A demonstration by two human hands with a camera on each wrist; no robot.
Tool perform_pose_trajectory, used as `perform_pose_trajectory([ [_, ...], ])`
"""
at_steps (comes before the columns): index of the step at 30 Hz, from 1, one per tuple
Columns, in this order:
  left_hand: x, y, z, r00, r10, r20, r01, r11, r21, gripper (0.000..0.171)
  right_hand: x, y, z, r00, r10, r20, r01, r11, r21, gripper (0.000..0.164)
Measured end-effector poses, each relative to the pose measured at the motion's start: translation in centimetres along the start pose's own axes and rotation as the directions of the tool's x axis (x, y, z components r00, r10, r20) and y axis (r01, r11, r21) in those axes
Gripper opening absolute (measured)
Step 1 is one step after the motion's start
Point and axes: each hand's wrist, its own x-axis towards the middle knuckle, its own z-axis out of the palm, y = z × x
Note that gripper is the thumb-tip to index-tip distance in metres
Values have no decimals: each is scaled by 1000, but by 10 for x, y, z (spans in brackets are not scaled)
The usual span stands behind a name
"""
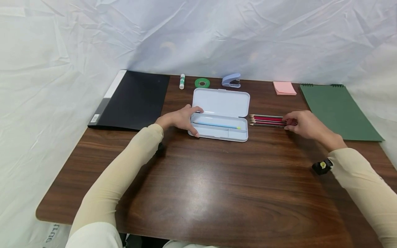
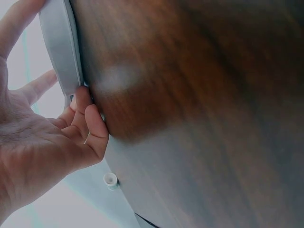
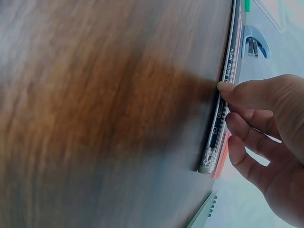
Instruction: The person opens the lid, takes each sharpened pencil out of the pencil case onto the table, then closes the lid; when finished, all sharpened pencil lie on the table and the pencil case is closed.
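Note:
An open white pencil case (image 1: 221, 103) lies on the table with its lid tilted back. Inside it rests one light blue pencil (image 1: 217, 125). My left hand (image 1: 183, 119) holds the case's left end, thumb at the front edge and fingers toward the lid hinge; the left wrist view shows fingertips against its side. To the right of the case, several red and dark pencils (image 1: 266, 119) lie side by side, points toward it. My right hand (image 1: 301, 122) pinches them near their back ends, the thumb on the nearest black pencil (image 3: 216, 126).
A black folder (image 1: 133, 100) lies at the left. Along the back stand a glue stick (image 1: 182, 82), green tape roll (image 1: 202, 83) and light blue stapler (image 1: 231, 80). Pink sticky notes (image 1: 284, 88) and a green spiral pad (image 1: 341, 112) are at the right.

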Motion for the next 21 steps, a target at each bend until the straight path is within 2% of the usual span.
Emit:
perform_pose_trajectory([
  [21, 0, 0, 0, 1000, -4, 0, 4, 1000, -7, 96, -4, 8, -2, 1000, 19, 15, -19, 1000, -11, 25],
])
